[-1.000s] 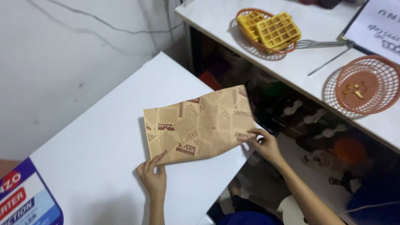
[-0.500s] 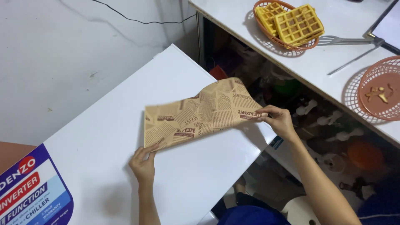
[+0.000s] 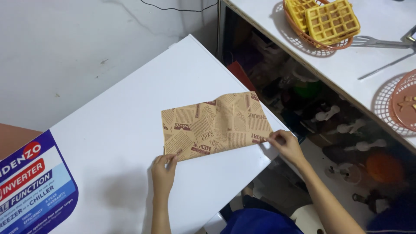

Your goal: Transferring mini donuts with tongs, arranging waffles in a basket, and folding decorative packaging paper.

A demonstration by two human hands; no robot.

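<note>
Pinching the near right corner of a brown printed paper sheet (image 3: 215, 124), my right hand (image 3: 286, 145) has thumb and fingers closed on the edge, right at the lip of the white surface (image 3: 130, 121). My left hand (image 3: 163, 171) lies with its fingers extended and close together, the tips pressing the near left corner of the sheet; it grips nothing. The sheet lies across the right part of the white surface, mostly flat, with its right side lifted a little; I cannot tell whether it is one layer or folded double. A blue and red sticker (image 3: 32, 186) sits at the near left of the surface and is cut off by the frame edge.

Across a dark gap stands a white counter (image 3: 368, 65). On it an orange basket (image 3: 318, 24) holds yellow waffles (image 3: 331, 19), partly cropped at the top. A metal utensil (image 3: 381, 42) lies just beside the basket, its far end out of frame. A second orange basket (image 3: 401, 106) is cut by the right edge; what lies in it is too small to make out. The clutter in the gap under the counter is dim and hard to identify.
</note>
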